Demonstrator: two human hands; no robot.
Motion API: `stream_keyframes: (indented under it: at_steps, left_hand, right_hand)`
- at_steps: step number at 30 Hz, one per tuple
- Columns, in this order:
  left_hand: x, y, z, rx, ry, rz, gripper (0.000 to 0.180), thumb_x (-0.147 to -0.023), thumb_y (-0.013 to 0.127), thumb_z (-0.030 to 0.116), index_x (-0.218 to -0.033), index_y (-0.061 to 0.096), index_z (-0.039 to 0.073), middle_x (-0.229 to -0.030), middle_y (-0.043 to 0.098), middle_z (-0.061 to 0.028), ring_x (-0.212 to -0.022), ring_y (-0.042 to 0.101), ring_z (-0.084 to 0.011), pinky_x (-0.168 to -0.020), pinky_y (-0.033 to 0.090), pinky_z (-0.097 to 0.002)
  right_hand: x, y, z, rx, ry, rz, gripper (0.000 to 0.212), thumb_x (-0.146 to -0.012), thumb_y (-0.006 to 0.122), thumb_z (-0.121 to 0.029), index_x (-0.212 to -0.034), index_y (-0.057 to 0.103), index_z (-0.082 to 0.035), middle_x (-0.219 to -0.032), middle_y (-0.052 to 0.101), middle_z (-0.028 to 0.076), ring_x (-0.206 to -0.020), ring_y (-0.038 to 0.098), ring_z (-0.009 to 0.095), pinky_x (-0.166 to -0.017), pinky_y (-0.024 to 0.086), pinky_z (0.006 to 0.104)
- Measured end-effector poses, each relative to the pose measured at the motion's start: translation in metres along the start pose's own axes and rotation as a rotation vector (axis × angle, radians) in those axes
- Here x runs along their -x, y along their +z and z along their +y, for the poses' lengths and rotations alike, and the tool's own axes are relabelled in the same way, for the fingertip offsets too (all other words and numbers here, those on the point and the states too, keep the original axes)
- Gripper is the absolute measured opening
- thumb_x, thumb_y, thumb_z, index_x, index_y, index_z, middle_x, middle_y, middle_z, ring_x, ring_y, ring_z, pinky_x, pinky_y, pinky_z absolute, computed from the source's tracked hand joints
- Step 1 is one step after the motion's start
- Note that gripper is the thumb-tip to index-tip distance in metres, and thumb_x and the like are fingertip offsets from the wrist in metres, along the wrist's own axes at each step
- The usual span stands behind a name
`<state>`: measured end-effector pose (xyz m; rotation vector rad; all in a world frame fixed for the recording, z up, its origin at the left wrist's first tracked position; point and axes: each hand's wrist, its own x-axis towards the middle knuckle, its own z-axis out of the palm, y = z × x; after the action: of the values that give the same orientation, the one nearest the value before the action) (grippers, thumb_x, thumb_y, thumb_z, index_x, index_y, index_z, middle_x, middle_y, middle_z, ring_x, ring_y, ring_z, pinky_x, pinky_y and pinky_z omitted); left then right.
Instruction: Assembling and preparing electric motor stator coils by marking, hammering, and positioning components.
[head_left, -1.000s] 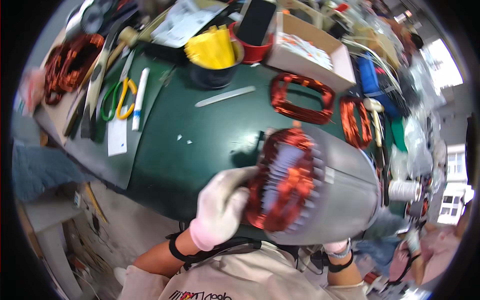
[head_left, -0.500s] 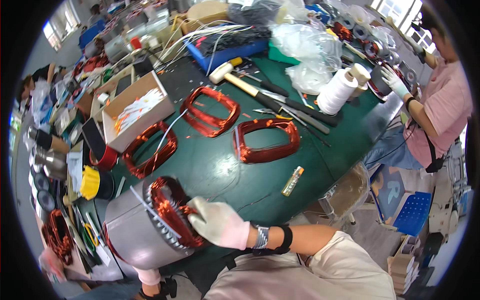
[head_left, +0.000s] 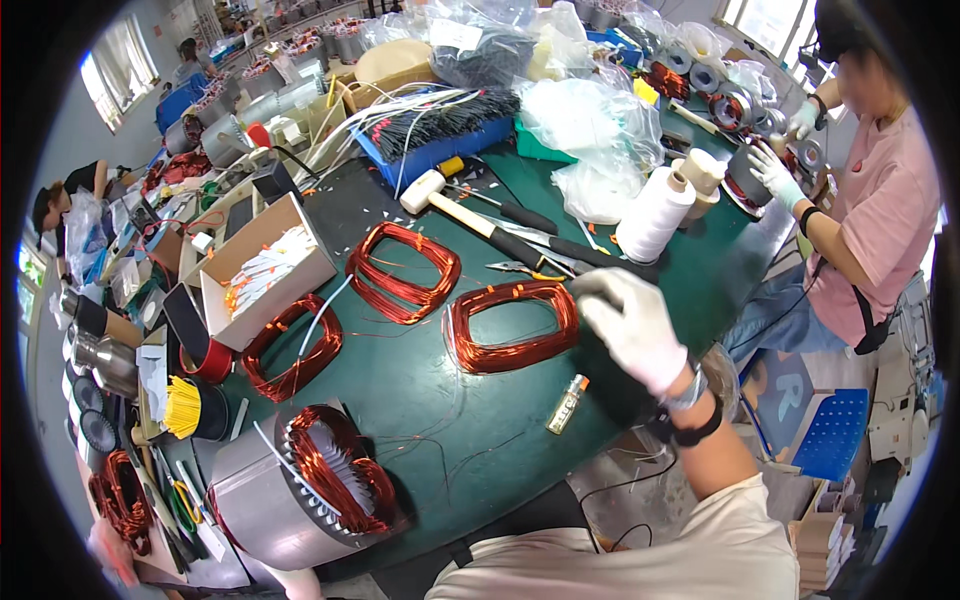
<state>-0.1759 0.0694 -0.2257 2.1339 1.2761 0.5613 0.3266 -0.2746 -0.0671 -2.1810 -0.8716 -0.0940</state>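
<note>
A grey metal stator (head_left: 270,490) lies on its side at the lower left of the table, with copper windings (head_left: 335,470) and white slot liners at its open end. My left hand (head_left: 296,583), in a pale glove, is at the stator's near lower side; its fingers are hidden. My right hand (head_left: 635,325), gloved in white, hovers over the table by the handles of pliers (head_left: 540,272) and a mallet (head_left: 465,212). Its fingers are slightly blurred, loosely bent and apart, with nothing visible in them. Left of it lies a copper coil (head_left: 512,335) tied with orange bands.
Two more coils (head_left: 405,275) (head_left: 293,350) lie farther left. A lighter (head_left: 567,405) sits near the front edge. Around them stand a box of white strips (head_left: 215,305), a blue tray (head_left: 440,150), thread spools (head_left: 655,215) and plastic bags (head_left: 590,130). A co-worker (head_left: 850,200) works at the right.
My right hand has let go of the winding at the stator's end and swung right and away across the table toward the tools. The view has shifted slightly.
</note>
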Motion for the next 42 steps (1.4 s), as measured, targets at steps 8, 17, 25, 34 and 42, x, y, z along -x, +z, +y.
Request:
stream_keyframes:
  at_steps: [8,17,25,34,42]
  left_hand:
    - [0.003,0.012,0.018,0.007,-0.006,0.053,0.050,-0.094,0.073,0.021,-0.134,0.060,-0.007,-0.125,0.068,-0.0313,-0.115,0.064,-0.0481,-0.100,0.050,-0.0536]
    - [0.000,0.004,0.055,-0.233,0.360,0.066,0.040,-0.093,0.072,0.017,-0.125,0.067,-0.006,-0.118,0.070,-0.0318,-0.111,0.065,-0.0508,-0.097,0.051,-0.0552]
    - [-0.004,0.002,0.052,-0.413,0.528,0.159,0.027,-0.085,0.071,0.006,-0.108,0.071,-0.009,-0.105,0.073,-0.0297,-0.098,0.067,-0.0495,-0.086,0.053,-0.0548]
    - [0.005,-0.005,0.094,-0.104,0.318,0.148,0.032,-0.085,0.069,0.002,-0.114,0.069,-0.011,-0.108,0.071,-0.0327,-0.103,0.066,-0.0517,-0.094,0.051,-0.0533]
    - [0.002,0.000,0.081,-0.132,0.329,0.162,0.025,-0.084,0.069,0.005,-0.106,0.070,-0.008,-0.096,0.069,-0.0323,-0.093,0.063,-0.0545,-0.084,0.051,-0.0553]
  right_hand:
    - [-0.080,0.023,0.131,0.498,-0.040,-0.101,0.024,-0.099,0.058,-0.024,-0.108,0.072,-0.008,-0.104,0.073,0.016,-0.101,0.069,0.037,-0.092,0.053,0.0475]
    - [-0.090,0.024,0.129,0.577,-0.081,-0.174,0.031,-0.099,0.054,-0.032,-0.104,0.075,-0.010,-0.105,0.076,0.015,-0.101,0.072,0.035,-0.094,0.054,0.0483]
    - [-0.137,0.068,0.105,0.590,0.020,-0.300,0.027,-0.097,0.062,-0.029,-0.116,0.078,-0.018,-0.103,0.077,0.014,-0.099,0.074,0.035,-0.087,0.058,0.0479]
    - [-0.162,0.092,0.098,0.721,0.109,-0.296,0.023,-0.094,0.065,-0.028,-0.105,0.080,-0.015,-0.100,0.077,0.016,-0.098,0.075,0.036,-0.086,0.059,0.0481]
    - [-0.156,0.080,0.105,0.598,0.047,-0.290,0.026,-0.092,0.064,-0.031,-0.106,0.080,-0.015,-0.108,0.077,0.015,-0.104,0.074,0.037,-0.091,0.059,0.0486]
